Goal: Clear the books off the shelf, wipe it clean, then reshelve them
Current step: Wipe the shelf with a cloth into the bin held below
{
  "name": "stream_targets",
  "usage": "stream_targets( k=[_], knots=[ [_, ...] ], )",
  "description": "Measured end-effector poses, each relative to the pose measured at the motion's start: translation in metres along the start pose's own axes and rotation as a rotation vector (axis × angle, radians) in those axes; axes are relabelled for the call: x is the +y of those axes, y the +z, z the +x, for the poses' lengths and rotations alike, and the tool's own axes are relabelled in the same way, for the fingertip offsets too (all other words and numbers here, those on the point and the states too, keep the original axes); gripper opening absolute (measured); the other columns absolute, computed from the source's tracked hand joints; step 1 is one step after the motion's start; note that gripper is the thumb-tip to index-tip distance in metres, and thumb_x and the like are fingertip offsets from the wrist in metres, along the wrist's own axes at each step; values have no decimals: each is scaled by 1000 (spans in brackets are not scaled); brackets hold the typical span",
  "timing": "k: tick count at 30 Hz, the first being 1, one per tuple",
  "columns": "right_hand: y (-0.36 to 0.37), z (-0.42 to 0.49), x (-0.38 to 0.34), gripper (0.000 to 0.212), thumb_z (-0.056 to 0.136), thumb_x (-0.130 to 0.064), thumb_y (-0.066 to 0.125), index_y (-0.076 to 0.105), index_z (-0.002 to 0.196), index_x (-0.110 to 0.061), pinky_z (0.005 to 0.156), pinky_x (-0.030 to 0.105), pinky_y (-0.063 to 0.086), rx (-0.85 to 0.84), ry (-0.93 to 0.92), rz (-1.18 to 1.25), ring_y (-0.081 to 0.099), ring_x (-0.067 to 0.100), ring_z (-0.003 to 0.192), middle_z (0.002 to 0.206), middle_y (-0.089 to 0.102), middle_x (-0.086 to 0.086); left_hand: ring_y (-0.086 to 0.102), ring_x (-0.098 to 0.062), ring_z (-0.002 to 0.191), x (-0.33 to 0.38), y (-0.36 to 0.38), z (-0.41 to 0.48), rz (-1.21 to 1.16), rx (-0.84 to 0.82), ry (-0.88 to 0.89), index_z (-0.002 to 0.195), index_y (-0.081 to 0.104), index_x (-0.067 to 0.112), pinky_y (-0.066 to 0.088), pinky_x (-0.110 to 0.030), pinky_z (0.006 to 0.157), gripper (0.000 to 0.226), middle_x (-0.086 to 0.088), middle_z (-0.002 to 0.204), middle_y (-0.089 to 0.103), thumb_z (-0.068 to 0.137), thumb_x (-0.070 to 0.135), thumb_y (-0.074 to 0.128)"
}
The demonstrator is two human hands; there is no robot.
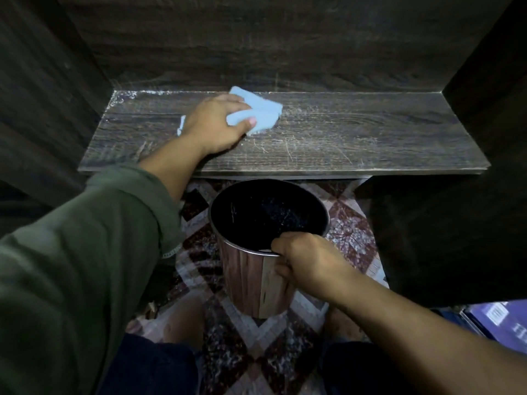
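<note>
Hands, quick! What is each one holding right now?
Left hand: holding the blue cloth down on the shelf.
Right hand: gripping the rim of the bin.

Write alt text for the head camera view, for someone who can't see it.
A left hand holds a light blue cloth against a dusty dark wooden shelf. The right hand grips the rim of a metal bin below the shelf's front edge.
</note>
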State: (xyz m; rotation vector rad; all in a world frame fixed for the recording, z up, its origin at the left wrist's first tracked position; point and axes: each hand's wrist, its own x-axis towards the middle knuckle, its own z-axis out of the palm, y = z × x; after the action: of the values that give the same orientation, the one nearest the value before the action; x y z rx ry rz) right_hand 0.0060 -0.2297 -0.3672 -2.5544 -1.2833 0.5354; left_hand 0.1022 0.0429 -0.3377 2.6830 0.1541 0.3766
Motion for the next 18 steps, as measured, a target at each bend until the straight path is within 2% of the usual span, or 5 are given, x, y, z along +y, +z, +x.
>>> stream_targets(
  k=[4,7,10,15,18],
  knots=[
    [-6,0,-6,15,87,-23,60,59,101,-16,74,37,50,-21,-12,-23,58,31,104,107,58,2,58,-12,117,8,-2,-22,-191,-16,29,114,72,17,36,-15,98,32,4,121,66,88,35,66],
    [-9,-1,-8,17,88,-23,60,59,103,-15,76,37,48,-17,-20,-35,58,30,106,109,58,3,60,-12,109,10,-17,-33,-282,229,18,110,73,12,37,-10,94,27,2,113,67,89,27,65],
    [-11,-4,-7,17,86,-24,61,59,101,-15,77,37,49,-4,-15,-36,58,30,105,107,58,3,58,-18,113,-3,-33,-43,-123,409,11,111,72,15,39,-24,101,28,-3,118,66,89,29,61],
    [-11,-6,-7,20,88,-24,59,59,106,-15,78,37,48,-10,-24,-62,56,29,108,110,57,3,44,-38,122,-19,-28,-65,311,112,-271,133,56,32,32,-42,102,42,-2,144,47,97,49,41],
    [-9,-9,-5,18,88,-24,59,58,104,-16,78,37,47,-17,-30,-62,56,28,107,110,57,2,37,-39,125,-7,-22,-63,349,9,-263,138,48,41,30,-47,104,45,3,152,36,98,55,32]
  ],
)
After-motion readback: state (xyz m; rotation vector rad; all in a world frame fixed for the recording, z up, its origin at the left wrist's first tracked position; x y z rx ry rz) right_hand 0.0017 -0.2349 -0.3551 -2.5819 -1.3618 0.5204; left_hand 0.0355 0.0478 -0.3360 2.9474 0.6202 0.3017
